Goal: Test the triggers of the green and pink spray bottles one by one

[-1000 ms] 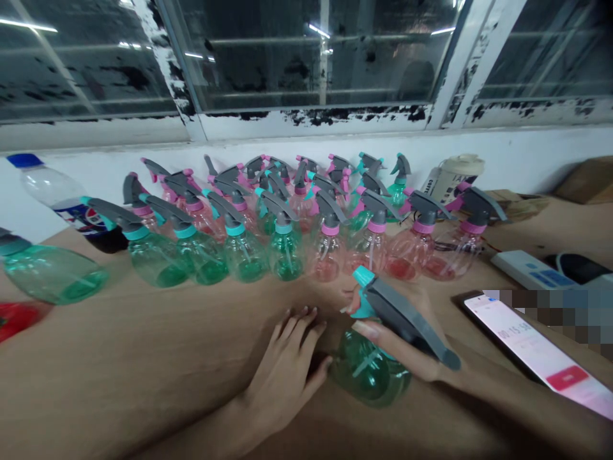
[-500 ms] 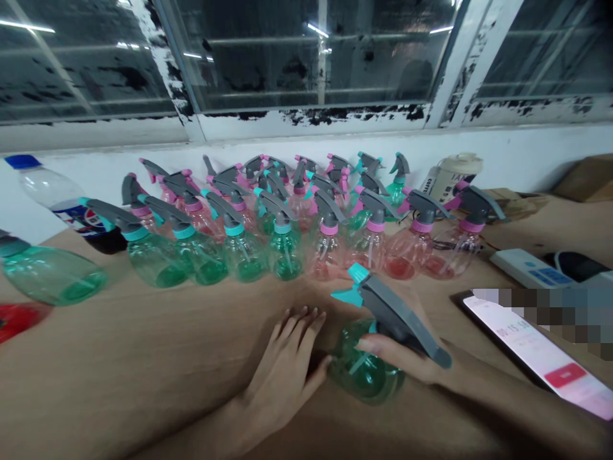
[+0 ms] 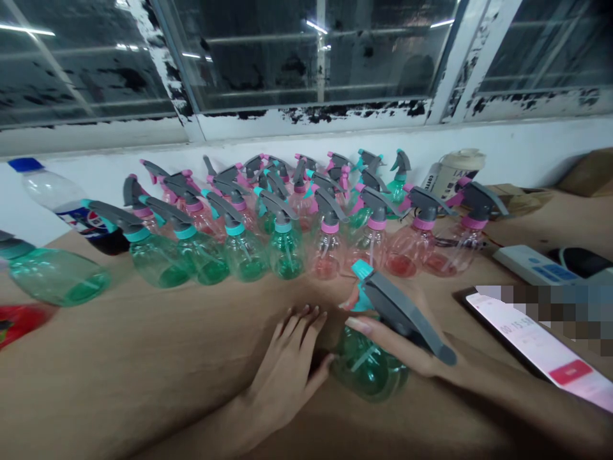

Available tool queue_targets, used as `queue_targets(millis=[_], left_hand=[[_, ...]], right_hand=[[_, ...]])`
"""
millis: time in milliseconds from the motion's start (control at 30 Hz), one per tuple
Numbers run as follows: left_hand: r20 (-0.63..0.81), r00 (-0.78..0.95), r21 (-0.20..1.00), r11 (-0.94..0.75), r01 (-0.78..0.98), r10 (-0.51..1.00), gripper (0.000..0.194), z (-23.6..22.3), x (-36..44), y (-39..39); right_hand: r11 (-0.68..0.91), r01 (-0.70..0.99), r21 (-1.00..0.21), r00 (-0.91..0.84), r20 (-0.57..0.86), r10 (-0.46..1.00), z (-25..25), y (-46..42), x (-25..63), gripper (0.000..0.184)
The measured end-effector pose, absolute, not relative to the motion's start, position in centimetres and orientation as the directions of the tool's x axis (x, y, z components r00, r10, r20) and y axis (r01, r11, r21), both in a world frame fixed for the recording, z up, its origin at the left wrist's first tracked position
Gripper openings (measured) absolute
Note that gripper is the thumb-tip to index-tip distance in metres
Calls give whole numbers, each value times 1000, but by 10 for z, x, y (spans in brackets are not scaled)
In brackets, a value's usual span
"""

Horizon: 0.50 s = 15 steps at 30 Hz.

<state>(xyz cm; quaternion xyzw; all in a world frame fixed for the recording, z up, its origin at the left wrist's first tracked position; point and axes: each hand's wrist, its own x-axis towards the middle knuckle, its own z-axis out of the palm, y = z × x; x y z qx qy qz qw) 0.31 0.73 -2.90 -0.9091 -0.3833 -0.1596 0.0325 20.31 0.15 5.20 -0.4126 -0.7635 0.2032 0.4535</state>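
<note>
Drawn in toward the head of the sprayer — half a second ago it jutted out freely — the turquoise trigger now has a fingertip of the right hand curled against it, and that hand's thumb has shifted up a little. From where I stand, the right hand is clamped around the neck of the green spray bottle, thumb across the near side, with the long grey lever slanting above it. The left hand lies palm down on the table, fingers slightly parted and pointing away from the person. The two hands are apart, and the bottle's round body sits between them, just beside the left thumb; whether that thumb touches it, I cannot tell. Beyond the hands stands a front row of sprayers, four green bottles on the left and four pink bottles on the right, with more crowded behind toward the white wall. Another green sprayer and a cola bottle stand off to the left. Near the right forearm lies a lit phone — its digits too blurred to read surely.
</note>
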Motion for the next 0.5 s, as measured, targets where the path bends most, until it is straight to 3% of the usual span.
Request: queue_targets(millis=[100, 233, 500], left_hand=[[331, 652, 48, -703, 710, 682, 50, -32, 2, 7], [322, 652, 59, -702, 710, 686, 49, -32, 2, 8], [303, 664, 78, -712, 698, 684, 49, -28, 3, 8]], right_hand=[[541, 392, -744, -217, 497, 840, 52, 2, 202, 16], [578, 359, -733, -220, 535, 815, 52, 4, 202, 13], [623, 311, -718, -241, 574, 783, 49, 2, 204, 33]])
